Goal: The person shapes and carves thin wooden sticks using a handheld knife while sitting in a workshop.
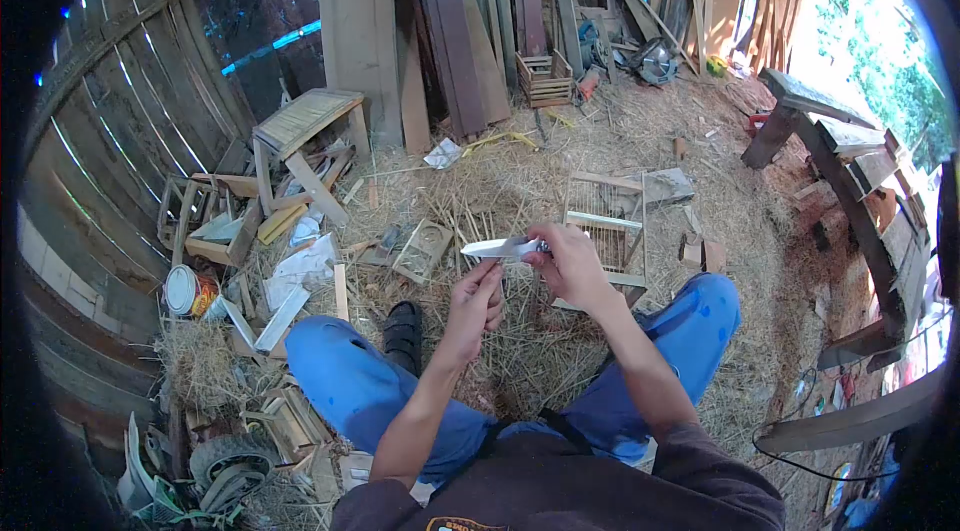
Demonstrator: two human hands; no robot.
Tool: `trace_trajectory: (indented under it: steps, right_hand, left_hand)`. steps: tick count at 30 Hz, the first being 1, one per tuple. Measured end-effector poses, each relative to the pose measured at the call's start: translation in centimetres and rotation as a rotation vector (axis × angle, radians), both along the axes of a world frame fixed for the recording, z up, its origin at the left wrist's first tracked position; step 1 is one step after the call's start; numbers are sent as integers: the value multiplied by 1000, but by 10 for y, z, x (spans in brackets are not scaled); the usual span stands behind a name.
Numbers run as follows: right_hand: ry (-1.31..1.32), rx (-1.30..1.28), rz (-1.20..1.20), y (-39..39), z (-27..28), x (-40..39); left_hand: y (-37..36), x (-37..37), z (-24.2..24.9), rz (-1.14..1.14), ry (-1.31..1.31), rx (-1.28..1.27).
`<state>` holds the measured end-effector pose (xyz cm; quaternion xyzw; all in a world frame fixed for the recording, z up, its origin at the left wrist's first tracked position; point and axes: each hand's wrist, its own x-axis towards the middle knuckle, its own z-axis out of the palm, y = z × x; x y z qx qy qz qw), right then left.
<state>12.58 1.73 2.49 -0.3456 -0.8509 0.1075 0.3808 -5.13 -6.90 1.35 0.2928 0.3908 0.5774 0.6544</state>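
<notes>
My right hand (567, 259) is wrapped around the handle of a knife (500, 248), its pale blade pointing left in front of me. Just below the blade, my left hand (474, 305) is closed with thumb and fingers pinched together. Whatever is between those fingertips is too small to make out. Beyond the hands, thin sticks (476, 221) lie among the straw. A wooden frame with thin parallel bars (604, 224) rests on the ground past my right hand. Left of the blade lies a small wooden piece with holes (423, 250).
My knees flank the work. At left stand a small wooden table (308, 121) and a paint can (188, 291). Boards (450, 31) lean on the back wall near a slatted crate (545, 79). A circular saw (656, 63) sits farther right. A heavy timber bench (860, 201) lines the right side.
</notes>
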Motion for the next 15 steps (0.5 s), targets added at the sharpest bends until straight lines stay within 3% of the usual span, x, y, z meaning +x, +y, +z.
trace_trajectory:
  steps: [5,11,15]
  right_hand:
    - [7,4,106,-10,-3,-2]
    - [2,-27,16,-4,-8,-2]
    - [-17,-11,127,-10,-2,-4]
  left_hand:
    - [-2,0,-23,-9,101,-1]
    - [3,1,-11,25,81,-10]
    - [-7,0,-18,14,94,-25]
